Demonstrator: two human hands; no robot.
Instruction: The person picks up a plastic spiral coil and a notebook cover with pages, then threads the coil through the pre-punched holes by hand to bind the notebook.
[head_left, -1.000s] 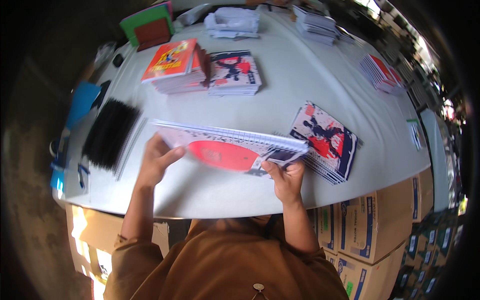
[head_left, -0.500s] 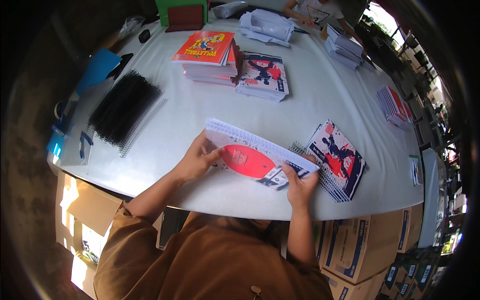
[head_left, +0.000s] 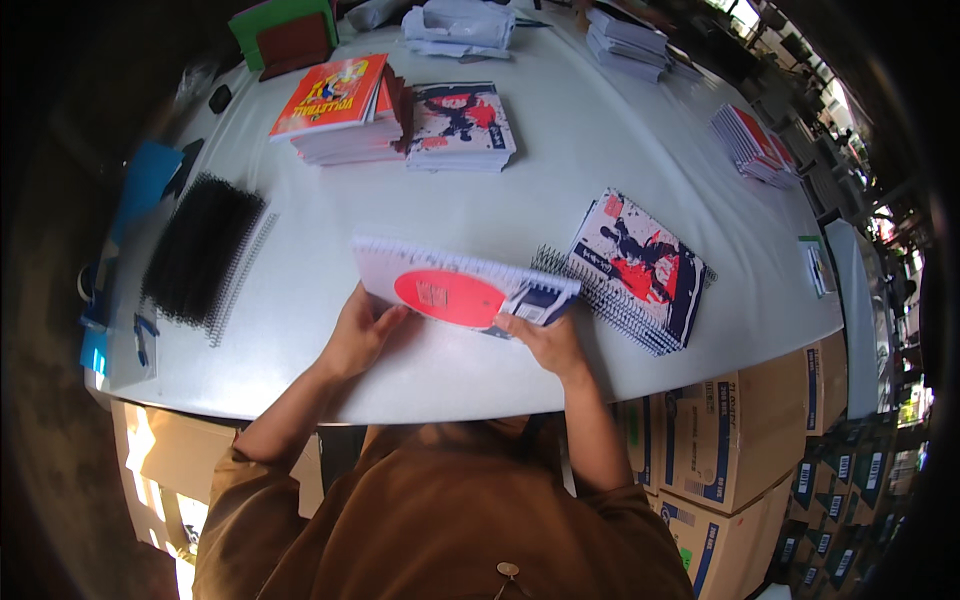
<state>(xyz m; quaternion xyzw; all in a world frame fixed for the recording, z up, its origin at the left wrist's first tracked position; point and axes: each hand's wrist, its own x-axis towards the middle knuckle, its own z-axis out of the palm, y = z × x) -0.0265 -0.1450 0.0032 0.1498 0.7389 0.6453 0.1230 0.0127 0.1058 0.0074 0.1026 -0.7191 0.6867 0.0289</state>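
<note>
Above the near part of the table, a booklet (head_left: 375,262) with a red oval on its cover is held in both hands. A row of punched holes runs along its far edge, with no coil visible in it. My left hand (head_left: 357,332) grips its near left side, thumb on the cover. My right hand (head_left: 552,345) is closed on the near right corner, thumb also on the cover. Just right of it lies a pile of coil-bound notebooks (head_left: 640,262) with a red and dark-blue figure on top. Black plastic spiral coils (head_left: 200,250) lie in a heap at the left.
Orange-covered booklets (head_left: 330,95) and a stack with a splashed figure (head_left: 460,125) stand toward the back. Paper bundles (head_left: 460,28) and white stacks (head_left: 628,45) lie farther off. Blue-handled pliers (head_left: 146,335) rest at the left edge. Cardboard boxes (head_left: 735,430) stand below the table.
The whole view has shifted, so most table items appear farther left. The booklet has tipped more upright in my hands, which both keep hold of it.
</note>
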